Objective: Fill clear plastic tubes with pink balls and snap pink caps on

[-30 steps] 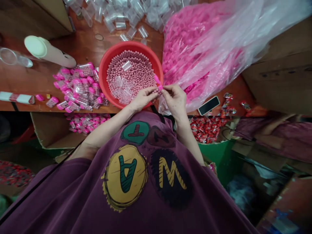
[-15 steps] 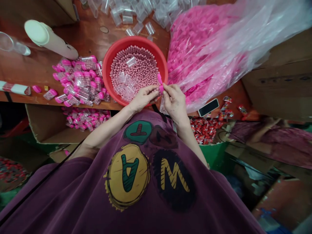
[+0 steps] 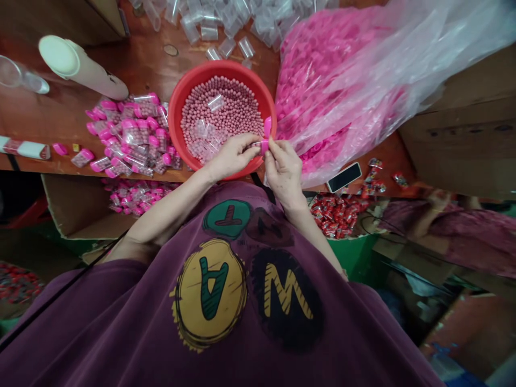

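Over the near right rim of a red bowl (image 3: 174, 121), my two hands meet. Between the fingertips of my left hand (image 3: 233, 156) is a small clear tube, mostly hidden by the fingers. My right hand (image 3: 283, 167) pinches a bright pink cap (image 3: 265, 145) at the tube's end; its open lid (image 3: 267, 127) points away from me. Pink beads (image 3: 226, 102) fill much of the bowl, with several clear tubes (image 3: 215, 102) lying on them. To the left is a pile of bead-filled tubes with pink caps (image 3: 131, 131).
A plastic bag of pink caps (image 3: 322, 80) stands right of the bowl, near a phone (image 3: 344, 177). Empty clear tubes (image 3: 229, 21) lie at the back. A white cylinder (image 3: 84, 67) is at left. Below the table edge are boxes; a person's arm (image 3: 427, 220) shows at right.
My left hand has shifted slightly left and my right hand slightly down and left. The pink cap has turned, so its lid now stands more upright in the view.
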`<state>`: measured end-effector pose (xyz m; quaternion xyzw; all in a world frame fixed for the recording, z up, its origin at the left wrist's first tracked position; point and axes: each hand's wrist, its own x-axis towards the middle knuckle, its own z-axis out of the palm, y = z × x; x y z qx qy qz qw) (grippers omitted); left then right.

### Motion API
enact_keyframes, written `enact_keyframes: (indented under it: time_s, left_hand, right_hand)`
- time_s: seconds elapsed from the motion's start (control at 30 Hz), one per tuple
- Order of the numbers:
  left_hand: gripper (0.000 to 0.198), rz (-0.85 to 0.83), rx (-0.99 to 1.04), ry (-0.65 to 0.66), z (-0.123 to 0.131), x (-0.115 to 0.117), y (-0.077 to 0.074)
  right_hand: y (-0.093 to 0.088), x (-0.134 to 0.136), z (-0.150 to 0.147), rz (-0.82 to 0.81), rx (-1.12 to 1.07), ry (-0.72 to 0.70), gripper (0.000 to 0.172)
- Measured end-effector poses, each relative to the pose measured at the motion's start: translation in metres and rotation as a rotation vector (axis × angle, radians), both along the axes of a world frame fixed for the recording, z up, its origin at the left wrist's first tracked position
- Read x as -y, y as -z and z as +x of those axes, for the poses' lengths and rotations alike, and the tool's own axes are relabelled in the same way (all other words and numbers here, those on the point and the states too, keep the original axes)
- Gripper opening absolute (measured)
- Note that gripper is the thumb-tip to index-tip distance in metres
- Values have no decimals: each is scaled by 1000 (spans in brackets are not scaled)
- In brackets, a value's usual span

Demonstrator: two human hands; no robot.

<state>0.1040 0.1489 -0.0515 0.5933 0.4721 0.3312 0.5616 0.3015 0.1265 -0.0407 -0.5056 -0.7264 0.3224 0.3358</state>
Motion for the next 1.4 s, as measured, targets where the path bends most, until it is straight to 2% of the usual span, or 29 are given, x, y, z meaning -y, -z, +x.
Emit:
enact_keyframes:
  time_s: [0.1,0.2,0.3,0.4,0.5,0.6,0.67,0.77,0.83,1.1,1.27,1.4]
  left_hand:
    - [18,36,-109,-27,5,1,2]
    - [15,-30,-92,-68,10,0,1]
    - [15,-245,92,-62,9,-1,-2]
    - [22,-483,296,-27,3,2,-6]
    - [30,-603,405,-10,0,5,-10]
    - [32,-653,422,-37,3,7,-11]
    - [33,-665,425,-120,7,7,-10]
    - [34,-634,422,-230,12,8,-8]
    - [33,-586,405,-236,13,8,-6]
    - [39,-373,412,-143,7,12,2]
    - [31,-408,450,-258,20,18,4]
    - [23,-552,420,-395,32,25,-12]
  right_hand:
    - [5,1,0,-35,-1,-6,50]
    - [12,-5,5,-115,-57,3,51]
    - [15,-20,14,-236,-153,-5,52]
    - [14,-39,22,-433,-250,-81,54]
    - [14,-53,21,-551,-330,-119,61]
    - [20,-55,14,-526,-361,-63,66]
    - [25,-49,10,-490,-363,-12,67]
    - [32,-35,8,-480,-339,11,66]
    - [33,-28,7,-464,-319,3,64]
    - [8,-24,12,-309,-202,-37,49]
    - [-4,-11,3,-217,-78,15,55]
    - [-10,1,-11,-215,3,17,65]
